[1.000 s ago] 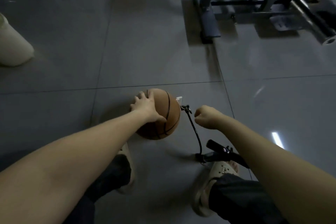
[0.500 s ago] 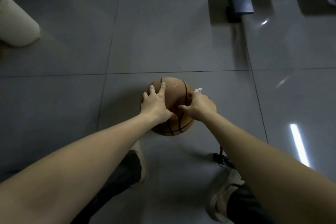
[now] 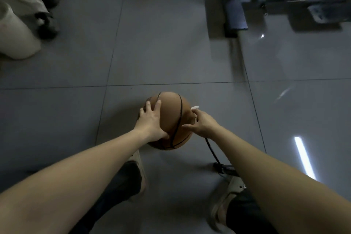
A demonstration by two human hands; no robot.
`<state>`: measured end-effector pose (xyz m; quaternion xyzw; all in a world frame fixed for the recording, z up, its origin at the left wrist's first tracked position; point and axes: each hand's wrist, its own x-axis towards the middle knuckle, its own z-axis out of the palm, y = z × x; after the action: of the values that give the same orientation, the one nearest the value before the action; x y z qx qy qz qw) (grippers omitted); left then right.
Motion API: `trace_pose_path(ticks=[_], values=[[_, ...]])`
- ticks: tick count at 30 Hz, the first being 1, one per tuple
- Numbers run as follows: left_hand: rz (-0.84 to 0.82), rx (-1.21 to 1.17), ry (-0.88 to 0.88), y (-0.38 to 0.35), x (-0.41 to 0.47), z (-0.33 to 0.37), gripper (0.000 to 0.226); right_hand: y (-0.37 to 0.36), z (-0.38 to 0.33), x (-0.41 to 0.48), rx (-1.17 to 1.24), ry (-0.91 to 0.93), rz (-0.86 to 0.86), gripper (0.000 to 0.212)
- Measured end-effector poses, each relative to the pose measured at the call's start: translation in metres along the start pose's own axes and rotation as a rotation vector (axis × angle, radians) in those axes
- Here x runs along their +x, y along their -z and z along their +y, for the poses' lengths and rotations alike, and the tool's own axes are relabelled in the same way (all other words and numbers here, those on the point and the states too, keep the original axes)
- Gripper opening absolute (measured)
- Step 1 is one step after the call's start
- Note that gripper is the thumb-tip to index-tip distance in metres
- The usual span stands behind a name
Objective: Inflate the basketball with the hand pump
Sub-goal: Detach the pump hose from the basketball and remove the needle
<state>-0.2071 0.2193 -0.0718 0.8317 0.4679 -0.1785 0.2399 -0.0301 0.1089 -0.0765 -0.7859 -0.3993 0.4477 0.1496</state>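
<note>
A: Orange basketball [image 3: 174, 112], just one, sits on the floor [image 3: 152, 53]; where are the two hands?
B: Fingers spread flat, the left hand [image 3: 152, 121] presses the ball's left side; the right hand [image 3: 204, 124] pinches the single black hose [image 3: 211, 150] at its right side, one hand pump [image 3: 226, 169] lying nearer than the ball
</note>
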Motion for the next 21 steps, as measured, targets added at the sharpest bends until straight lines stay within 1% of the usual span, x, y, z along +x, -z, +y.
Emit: trace_pose_path(ticks=[1,4,5,6,7,8,9,11,12,13,14,16,17,18,19,21], values=[[0.012,0.005,-0.001,-0.003,-0.002,-0.001,0.136,-0.006,-0.003,0.001,-0.014,-0.011,0.006,0.065],[0.035,0.029,-0.006,-0.009,-0.003,0.0,0.134,-0.028,-0.008,0.012,-0.115,-0.067,0.12,0.047],[0.027,0.041,-0.002,-0.008,-0.002,0.0,0.134,-0.029,-0.011,0.014,-0.139,-0.077,0.138,0.044],[0.007,0.059,0.005,-0.006,0.0,-0.001,0.135,-0.026,-0.012,0.014,-0.156,-0.07,0.12,0.042],[-0.012,0.088,0.011,-0.002,0.001,-0.001,0.136,-0.019,-0.013,0.013,-0.169,-0.063,0.082,0.038],[-0.023,0.122,0.018,0.003,0.002,0.0,0.138,-0.008,-0.013,0.013,-0.181,-0.061,0.063,0.029],[-0.029,0.156,0.027,0.008,0.004,0.002,0.14,0.005,-0.013,0.013,-0.192,-0.079,0.076,0.02],[-0.007,0.186,0.048,0.018,0.012,0.006,0.144,0.032,-0.008,0.02,-0.202,-0.129,0.196,0.015],[0.018,0.185,0.037,0.021,0.016,0.007,0.145,0.042,-0.002,0.025,-0.212,-0.152,0.234,0.015],[0.032,0.186,-0.003,0.022,0.021,0.007,0.143,0.048,0.004,0.031,-0.209,-0.176,0.23,0.018],[0.027,0.194,-0.062,0.021,0.026,0.006,0.139,0.051,0.01,0.036,-0.189,-0.2,0.19,0.023],[-0.028,0.219,-0.174,0.013,0.032,-0.001,0.129,0.047,0.017,0.045,-0.08,-0.236,0.058,0.043],[-0.04,0.214,-0.204,0.008,0.033,-0.003,0.124,0.044,0.019,0.047,-0.027,-0.241,-0.002,0.051],[-0.036,0.188,-0.212,0.001,0.035,-0.005,0.119,0.039,0.019,0.052,0.003,-0.232,-0.063,0.054],[-0.009,0.152,-0.215,-0.004,0.035,-0.004,0.114,0.036,0.019,0.054,0.014,-0.211,-0.105,0.051],[0.073,0.08,-0.216,-0.012,0.035,0.004,0.103,0.03,0.022,0.063,0.013,-0.179,-0.156,0.035]])
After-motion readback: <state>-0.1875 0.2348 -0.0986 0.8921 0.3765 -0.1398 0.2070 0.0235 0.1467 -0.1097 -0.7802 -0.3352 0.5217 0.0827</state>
